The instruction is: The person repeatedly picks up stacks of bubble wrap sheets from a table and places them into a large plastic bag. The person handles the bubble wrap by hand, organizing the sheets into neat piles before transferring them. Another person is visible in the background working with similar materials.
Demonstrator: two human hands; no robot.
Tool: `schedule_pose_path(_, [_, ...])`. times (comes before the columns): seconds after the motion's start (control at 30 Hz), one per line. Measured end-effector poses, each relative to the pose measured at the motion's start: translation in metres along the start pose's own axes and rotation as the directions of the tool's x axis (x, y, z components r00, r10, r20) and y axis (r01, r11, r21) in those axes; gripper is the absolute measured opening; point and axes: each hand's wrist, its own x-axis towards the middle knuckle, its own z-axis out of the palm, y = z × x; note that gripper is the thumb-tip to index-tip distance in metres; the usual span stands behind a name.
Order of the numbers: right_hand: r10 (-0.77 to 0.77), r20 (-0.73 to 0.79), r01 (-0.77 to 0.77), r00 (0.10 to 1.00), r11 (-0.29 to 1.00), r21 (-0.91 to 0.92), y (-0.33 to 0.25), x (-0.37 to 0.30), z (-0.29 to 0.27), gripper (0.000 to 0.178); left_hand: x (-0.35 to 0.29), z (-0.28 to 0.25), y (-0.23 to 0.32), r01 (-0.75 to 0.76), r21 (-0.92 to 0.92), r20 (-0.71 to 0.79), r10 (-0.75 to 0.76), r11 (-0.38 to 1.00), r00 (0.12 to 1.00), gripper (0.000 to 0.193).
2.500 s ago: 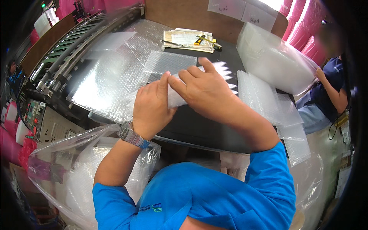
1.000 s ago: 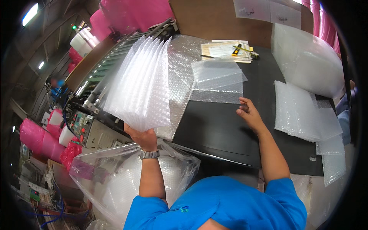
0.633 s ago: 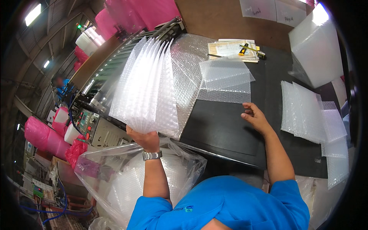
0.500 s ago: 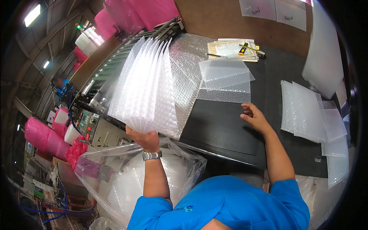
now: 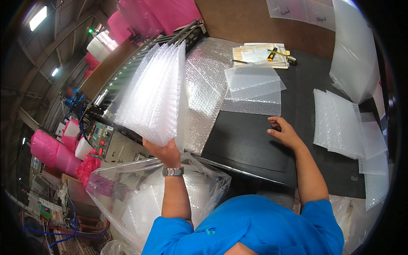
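Observation:
A thick stack of white bubble-wrap sheets [image 5: 155, 91] stands on edge at the left, gripped near its lower end by my left hand [image 5: 165, 152], which has a metal watch at the wrist. My right hand [image 5: 281, 131] hovers over the black table with fingers curved and apart, holding nothing. Just beyond it lie a few overlapping clear bubble-wrap pieces [image 5: 253, 89]. Between those pieces and the stack a silvery bubble-wrap sheet [image 5: 204, 89] covers the table.
Papers with a yellow cutter [image 5: 272, 54] lie at the back of the table [image 5: 242, 131]. More bubble-wrap sheets [image 5: 338, 123] rest at the right. A roller conveyor [image 5: 123, 76] and a control panel [image 5: 100, 134] flank the left. An open plastic bag [image 5: 157, 191] holding bubble wrap sits below.
The stack in my left hand has swung slightly left and its fanned sheets have drawn closer together. My right hand stays nearly in place.

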Motion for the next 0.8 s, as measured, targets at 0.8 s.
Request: schedule_pose_path(0.8, [0.003, 0.041, -0.003, 0.999, 1.000, -0.021, 0.000, 0.000, -0.001, 0.045, 0.000, 0.005, 0.013, 0.115, -0.083, 0.023, -0.113, 0.990, 0.993, 0.061])
